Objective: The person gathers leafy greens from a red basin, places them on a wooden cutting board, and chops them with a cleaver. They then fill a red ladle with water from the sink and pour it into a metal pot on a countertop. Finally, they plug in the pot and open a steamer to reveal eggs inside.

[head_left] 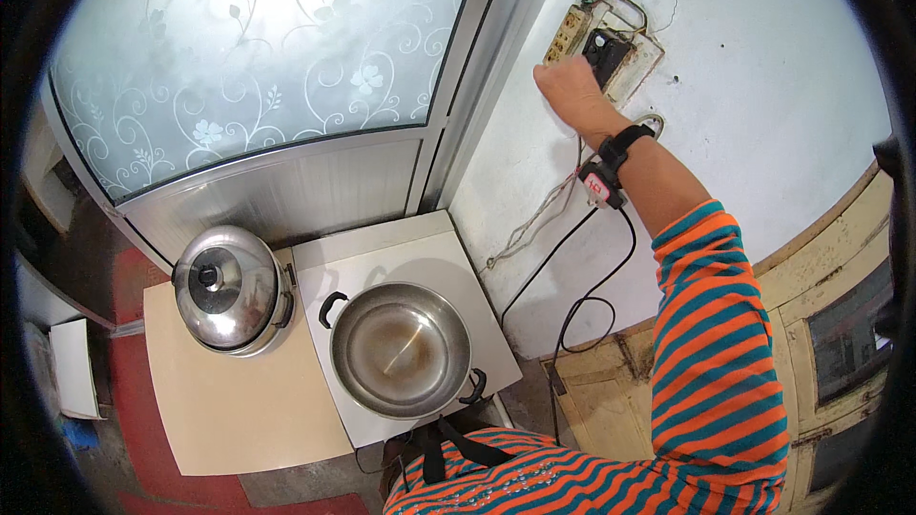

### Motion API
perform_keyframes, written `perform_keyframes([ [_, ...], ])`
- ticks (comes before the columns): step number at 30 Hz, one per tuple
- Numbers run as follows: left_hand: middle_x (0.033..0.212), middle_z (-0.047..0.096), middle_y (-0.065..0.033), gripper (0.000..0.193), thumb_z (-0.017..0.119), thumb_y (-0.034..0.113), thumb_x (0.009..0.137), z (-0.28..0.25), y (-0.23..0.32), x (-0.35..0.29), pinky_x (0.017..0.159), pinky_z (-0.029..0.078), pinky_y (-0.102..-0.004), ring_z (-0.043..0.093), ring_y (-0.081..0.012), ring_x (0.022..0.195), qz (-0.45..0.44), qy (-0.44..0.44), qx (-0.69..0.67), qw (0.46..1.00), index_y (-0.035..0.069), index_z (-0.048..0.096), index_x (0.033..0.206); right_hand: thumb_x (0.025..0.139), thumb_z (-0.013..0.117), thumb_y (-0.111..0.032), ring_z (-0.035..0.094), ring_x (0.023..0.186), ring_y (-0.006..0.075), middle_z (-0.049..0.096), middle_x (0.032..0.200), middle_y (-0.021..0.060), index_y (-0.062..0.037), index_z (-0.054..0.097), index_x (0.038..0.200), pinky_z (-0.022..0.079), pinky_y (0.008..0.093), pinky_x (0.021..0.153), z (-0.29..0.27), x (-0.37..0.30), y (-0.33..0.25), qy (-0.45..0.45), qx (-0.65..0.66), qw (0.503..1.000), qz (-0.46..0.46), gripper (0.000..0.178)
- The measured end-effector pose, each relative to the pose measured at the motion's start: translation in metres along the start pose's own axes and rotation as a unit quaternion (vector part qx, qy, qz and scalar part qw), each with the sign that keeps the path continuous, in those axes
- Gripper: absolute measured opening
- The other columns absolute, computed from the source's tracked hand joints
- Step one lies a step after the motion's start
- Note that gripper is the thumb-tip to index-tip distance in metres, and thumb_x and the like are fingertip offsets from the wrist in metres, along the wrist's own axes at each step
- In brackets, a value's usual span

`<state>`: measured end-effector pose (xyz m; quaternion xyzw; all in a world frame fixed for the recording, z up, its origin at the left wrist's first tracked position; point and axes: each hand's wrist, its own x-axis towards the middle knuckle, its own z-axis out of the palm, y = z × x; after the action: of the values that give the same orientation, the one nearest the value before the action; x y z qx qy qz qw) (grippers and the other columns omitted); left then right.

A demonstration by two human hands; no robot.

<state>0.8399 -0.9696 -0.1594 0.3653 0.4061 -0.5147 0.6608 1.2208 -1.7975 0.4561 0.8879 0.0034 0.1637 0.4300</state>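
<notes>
My right hand reaches up to the wall, its fingers curled closed against the lower end of a worn beige power strip. Whatever the fingers may hold is hidden behind the hand. Right beside it, on the same wall mount, sits a black socket unit. A black wrist strap circles my right wrist, with a small dark device hanging below. My left hand is out of view. Below, a wide metal pan with two black handles stands on a white tabletop, holding what looks like a little liquid.
A lidded steel pot stands on a beige board left of the pan. Black cables hang along the wall. A frosted glass panel rises behind the table, and a wooden door is at the right.
</notes>
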Motion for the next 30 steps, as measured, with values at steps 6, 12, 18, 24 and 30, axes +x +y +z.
perform_keyframes([
  [6, 0.094, 0.067, -0.0107, 0.028, 0.051, 0.035, 0.096, 0.019, 0.007, 0.019, 0.073, 0.055, -0.0408, 0.064, -0.0239, 0.088, 0.054, 0.057, 0.042, 0.996, 0.012, 0.066, 0.105, 0.087, 0.059, -0.02, 0.069, 0.078, 0.0352, 0.07, 0.081, 0.0135, -0.0117, 0.065, 0.091, 0.053, 0.0481, 0.066, -0.039, 0.018, 0.068, 0.158, 0.057, 0.968, 0.185, 0.011],
  [12, 0.102, 0.065, -0.0143, 0.028, 0.049, 0.025, 0.098, 0.047, 0.051, 0.031, 0.07, 0.055, -0.0409, 0.065, -0.026, 0.088, 0.142, 0.168, 0.121, 0.968, 0.009, 0.059, 0.118, 0.086, 0.064, -0.029, 0.067, 0.088, 0.0374, 0.07, 0.089, 0.015, -0.0134, 0.059, 0.104, 0.052, 0.0481, 0.074, -0.044, 0.009, 0.124, 0.121, 0.137, 0.933, 0.31, 0.025],
  [18, 0.11, 0.063, -0.0178, 0.034, 0.047, 0.014, 0.099, 0.046, 0.055, 0.011, 0.066, 0.056, -0.0411, 0.067, -0.0282, 0.088, 0.214, 0.199, 0.178, 0.94, 0.006, 0.053, 0.131, 0.086, 0.066, -0.034, 0.067, 0.086, 0.0333, 0.069, 0.087, 0.0153, -0.0067, 0.063, 0.096, 0.051, 0.0441, 0.077, 0.02, 0.027, 0.185, 0.152, 0.168, 0.946, 0.232, 0.029],
  [24, 0.101, 0.066, -0.0171, 0.04, 0.048, 0.01, 0.099, 0.065, 0.041, -0.022, 0.055, 0.057, -0.0457, 0.07, -0.03, 0.077, 0.239, 0.225, 0.116, 0.937, 0.009, 0.046, 0.14, 0.083, 0.067, -0.042, 0.065, 0.08, 0.0229, 0.07, 0.087, 0.0103, -0.0031, 0.067, 0.098, 0.051, 0.0388, 0.074, 0.068, 0.035, 0.256, 0.0, 0.272, 0.91, 0.312, 0.041],
  [30, 0.117, 0.061, -0.0215, 0.046, 0.044, 0.004, 0.103, 0.064, 0.002, -0.05, 0.057, 0.057, -0.039, 0.069, -0.0302, 0.084, 0.167, 0.27, 0.057, 0.947, 0.009, 0.038, 0.149, 0.091, 0.06, -0.058, 0.069, 0.095, 0.0278, 0.072, 0.101, 0.0173, -0.0044, 0.064, 0.123, 0.05, 0.0351, 0.085, 0.019, 0.001, 0.189, 0.109, 0.21, 0.906, 0.35, 0.063],
])
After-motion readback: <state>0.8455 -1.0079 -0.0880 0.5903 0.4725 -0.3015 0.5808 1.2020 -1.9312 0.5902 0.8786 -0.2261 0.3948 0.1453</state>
